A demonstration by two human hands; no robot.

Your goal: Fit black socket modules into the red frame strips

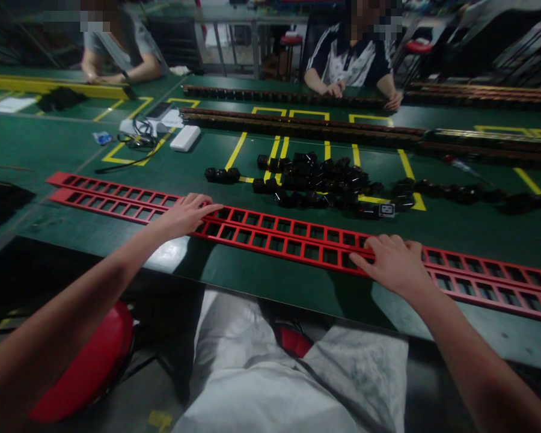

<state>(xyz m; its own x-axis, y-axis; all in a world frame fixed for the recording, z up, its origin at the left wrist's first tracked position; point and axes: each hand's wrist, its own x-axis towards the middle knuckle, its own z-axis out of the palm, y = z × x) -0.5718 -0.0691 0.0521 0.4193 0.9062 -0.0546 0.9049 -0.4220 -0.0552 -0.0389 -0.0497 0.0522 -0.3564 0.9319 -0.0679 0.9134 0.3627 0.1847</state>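
Two long red slotted racks (293, 236) lie side by side across the green table (261, 273), running from far left to the right edge; their slots look empty. My left hand (187, 213) rests flat on the racks left of centre, fingers spread. My right hand (394, 260) lies palm down on the racks further right, fingers together. Behind the racks sits a heap of small black box-shaped parts (324, 180), one with a white printed face (386, 210).
Long dark racks filled with parts (297, 123) stretch across the far table. A white box (184, 138), a cable and a device (137, 139) lie at back left. Two people sit opposite, hands on the table. A red stool (88, 367) stands below left.
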